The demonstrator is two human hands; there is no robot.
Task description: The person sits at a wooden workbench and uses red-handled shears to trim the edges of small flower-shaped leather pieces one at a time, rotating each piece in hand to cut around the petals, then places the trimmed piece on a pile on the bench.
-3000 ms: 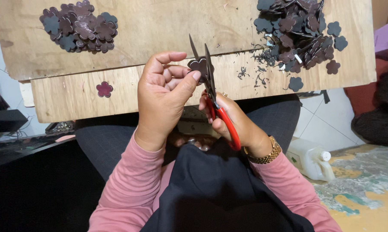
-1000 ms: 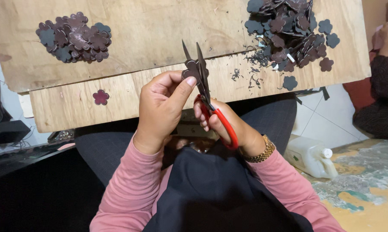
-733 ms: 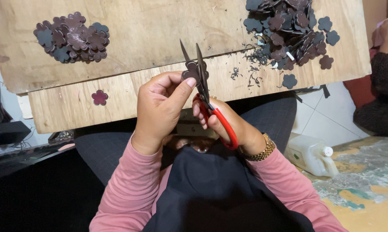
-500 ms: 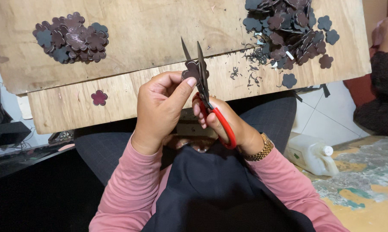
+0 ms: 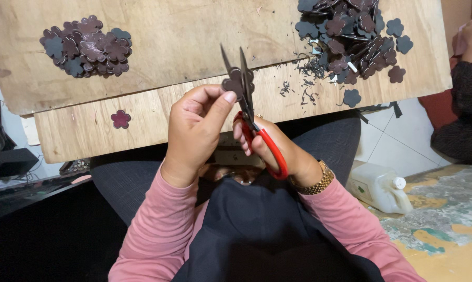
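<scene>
Over the lap, trimming a dark flower-shaped piece [image 5: 237, 83].

Left hand [image 5: 194, 133] pinching the piece between thumb and fingertips; right hand [image 5: 270, 149] closed around red-handled scissors [image 5: 249, 112], blades parted at the piece. Beyond, on the wooden board [image 5: 194, 36]: single flower [image 5: 120, 119], left pile [image 5: 87, 46], right pile [image 5: 351, 31].

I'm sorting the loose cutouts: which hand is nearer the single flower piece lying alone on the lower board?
Left. The left hand is just right of the lone flower piece; the right hand is farther right, beyond the left.

Left grip [image 5: 197, 128] pinched, thumb on fingertip; right grip [image 5: 270, 149] clenched, both raised.
</scene>
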